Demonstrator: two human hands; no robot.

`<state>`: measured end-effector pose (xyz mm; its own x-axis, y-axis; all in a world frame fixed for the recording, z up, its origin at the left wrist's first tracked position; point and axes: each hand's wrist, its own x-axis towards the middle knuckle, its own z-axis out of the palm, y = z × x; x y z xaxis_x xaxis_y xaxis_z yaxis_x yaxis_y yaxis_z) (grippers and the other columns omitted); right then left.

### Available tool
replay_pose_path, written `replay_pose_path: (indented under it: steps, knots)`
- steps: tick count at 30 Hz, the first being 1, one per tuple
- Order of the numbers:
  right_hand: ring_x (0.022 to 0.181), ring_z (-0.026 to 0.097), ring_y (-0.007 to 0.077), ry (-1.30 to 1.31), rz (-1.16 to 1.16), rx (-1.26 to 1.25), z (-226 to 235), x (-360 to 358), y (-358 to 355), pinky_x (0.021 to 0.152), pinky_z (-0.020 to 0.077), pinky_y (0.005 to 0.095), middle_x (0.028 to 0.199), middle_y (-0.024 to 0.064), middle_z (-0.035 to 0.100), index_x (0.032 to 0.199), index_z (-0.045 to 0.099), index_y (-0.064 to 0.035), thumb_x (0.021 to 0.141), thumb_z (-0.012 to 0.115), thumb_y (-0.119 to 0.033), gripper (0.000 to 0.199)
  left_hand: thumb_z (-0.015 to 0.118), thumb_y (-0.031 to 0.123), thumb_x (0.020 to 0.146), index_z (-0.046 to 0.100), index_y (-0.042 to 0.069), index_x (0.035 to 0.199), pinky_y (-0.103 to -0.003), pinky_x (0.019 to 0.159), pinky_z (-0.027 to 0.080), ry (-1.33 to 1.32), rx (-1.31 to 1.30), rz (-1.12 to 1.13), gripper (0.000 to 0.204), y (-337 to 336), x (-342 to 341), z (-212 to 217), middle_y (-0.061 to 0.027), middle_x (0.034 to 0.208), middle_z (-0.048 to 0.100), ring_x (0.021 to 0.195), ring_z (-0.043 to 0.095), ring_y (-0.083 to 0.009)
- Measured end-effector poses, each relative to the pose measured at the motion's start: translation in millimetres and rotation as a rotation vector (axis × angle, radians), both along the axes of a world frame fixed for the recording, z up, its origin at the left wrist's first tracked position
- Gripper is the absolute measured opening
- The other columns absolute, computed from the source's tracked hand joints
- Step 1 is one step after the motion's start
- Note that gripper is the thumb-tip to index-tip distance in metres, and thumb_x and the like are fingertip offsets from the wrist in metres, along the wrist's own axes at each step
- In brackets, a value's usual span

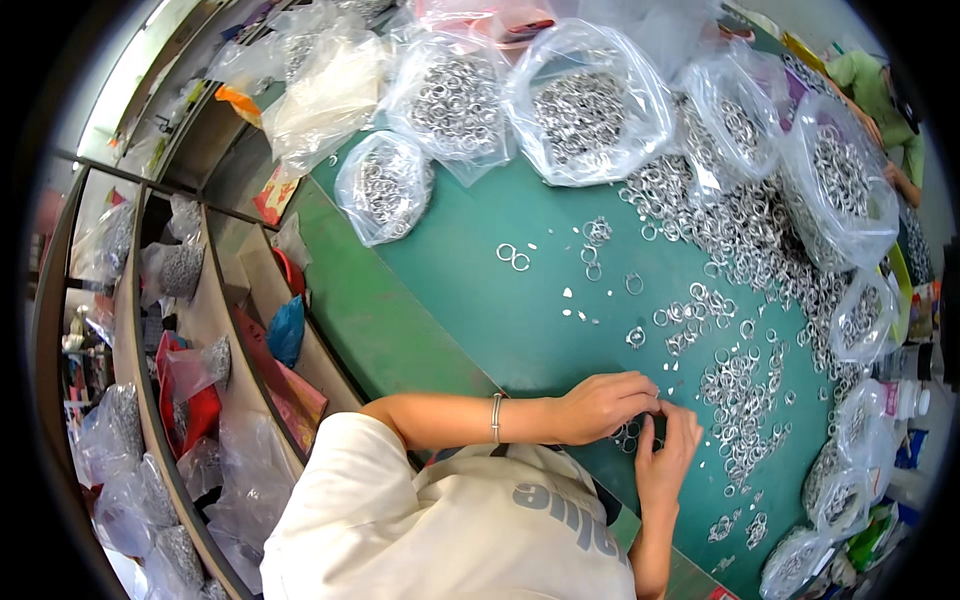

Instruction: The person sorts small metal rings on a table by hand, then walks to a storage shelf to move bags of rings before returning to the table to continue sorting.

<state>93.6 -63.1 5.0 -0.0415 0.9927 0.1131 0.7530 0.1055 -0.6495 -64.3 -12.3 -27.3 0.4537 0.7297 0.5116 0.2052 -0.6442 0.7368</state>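
Hidden from view: the shelving [190, 330] at the left edge bends into the dark rim, and its bagged stock is too blurred to identify.
Torso: a cream shirt [440, 520] fills the lower centre and covers the table edge below the forearms.
Left hand: the left hand [600, 405] reaches in from the left, a thin bracelet [495, 418] at the wrist; fingers curled, tips drawn together in a pinch at the meeting point of both hands.
Held item: small metal rings [630, 433] lie on the green table [470, 300] just under the fingertips; whether one is actually gripped cannot be told, the fingers cover it.
Right hand: the right hand [668, 455] rises from the lower edge, fingertips touching those of the left, thumb side bent inward; its grip is likewise concealed.
Loose stock: a scatter of rings [740, 390] lies just beside the right hand, thickening toward the far right.
Bagged stock: clear bags of rings [585, 105] line the far side, well apart from the hands.
Far right: another person's green sleeve [870, 85], partly cut off.
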Motion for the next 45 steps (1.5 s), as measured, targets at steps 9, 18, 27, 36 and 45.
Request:
replay_pose_path:
  steps: [9,18,27,36,45]
  knots:
    - [0.091,0.052,0.0304,-0.077,-0.003,0.052,5,26,-4,0.084,0.0377,0.0393,0.094,0.0124,0.059,0.094,0.06,-0.0006,0.079,0.061,0.002,0.015,0.063,-0.003,0.079,0.062,-0.001,0.096,-0.032,0.069,0.049,0.243,0.201,1.247,0.017,81,-240,44,-0.014,0.083,0.063,0.073,0.061,-0.024]
    - [0.111,0.048,0.036,-0.296,-0.244,0.102,7,64,8,0.097,0.0345,0.0454,0.118,0.018,0.052,0.119,0.054,-0.0023,0.082,0.065,-0.011,0.04,0.063,0.0,0.08,0.063,0.003,0.102,-0.039,0.09,0.045,0.309,0.224,0.79,0.023,58,-146,43,-0.0158,0.1,0.06,0.097,0.057,-0.0341]
    - [0.12,0.045,0.0342,-0.382,-0.077,0.099,-24,57,57,0.093,0.0355,0.0452,0.117,0.0103,0.055,0.103,0.063,-0.0058,0.076,0.071,-0.014,0.029,0.061,0.01,0.083,0.053,0.005,0.12,-0.055,0.104,0.029,0.768,0.059,0.5,0.038,116,-15,-6,-0.0172,0.134,0.042,0.126,0.038,-0.0367]
    - [0.104,0.053,0.0305,-0.103,-0.053,0.104,0,57,50,0.09,0.0406,0.0406,0.108,0.0103,0.059,0.101,0.063,-0.0021,0.072,0.071,-0.004,0.03,0.064,-0.002,0.077,0.057,0.007,0.117,-0.052,0.1,0.035,0.571,0.043,0.571,0.042,98,-44,4,-0.015,0.129,0.047,0.121,0.044,-0.0347]
    - [0.091,0.051,0.0257,-0.253,0.289,0.287,-40,-35,147,0.079,0.0391,0.037,0.087,0.0075,0.055,0.084,0.061,-0.0046,0.072,0.07,-0.009,0.016,0.064,0.002,0.079,0.061,0.004,0.111,-0.039,0.087,0.041,0.438,-0.042,0.429,0.032,124,-49,-1,-0.0122,0.114,0.052,0.101,0.05,-0.0316]
